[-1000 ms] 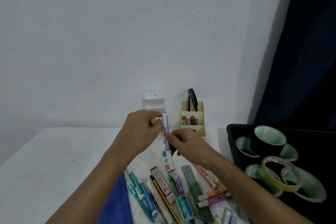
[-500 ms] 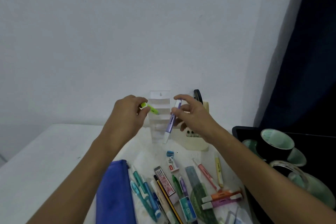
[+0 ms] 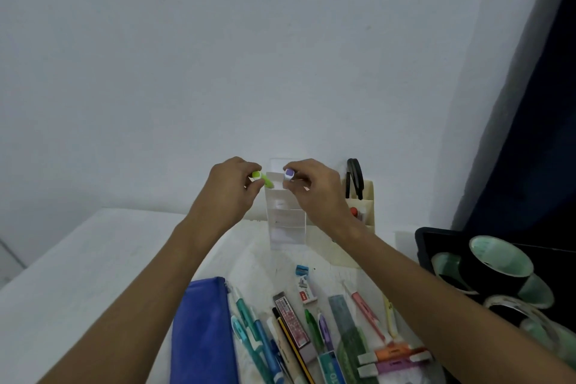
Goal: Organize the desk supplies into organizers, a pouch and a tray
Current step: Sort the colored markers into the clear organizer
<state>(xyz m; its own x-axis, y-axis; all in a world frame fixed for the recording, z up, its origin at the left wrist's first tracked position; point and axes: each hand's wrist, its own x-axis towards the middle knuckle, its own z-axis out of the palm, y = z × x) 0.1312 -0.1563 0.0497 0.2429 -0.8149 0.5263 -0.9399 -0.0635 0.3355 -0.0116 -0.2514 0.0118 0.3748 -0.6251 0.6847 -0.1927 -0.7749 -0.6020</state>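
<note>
Against the wall stands the clear organizer; we hover above its top. Our left hand pinches a green highlighter, our right hand a purple one. We should lower each upright into a separate slot.

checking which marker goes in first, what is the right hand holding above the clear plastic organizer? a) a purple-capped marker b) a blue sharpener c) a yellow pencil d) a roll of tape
a: the right hand pinches a purple-capped marker over the clear plastic organizer, while the left hand holds a green highlighter.
</note>
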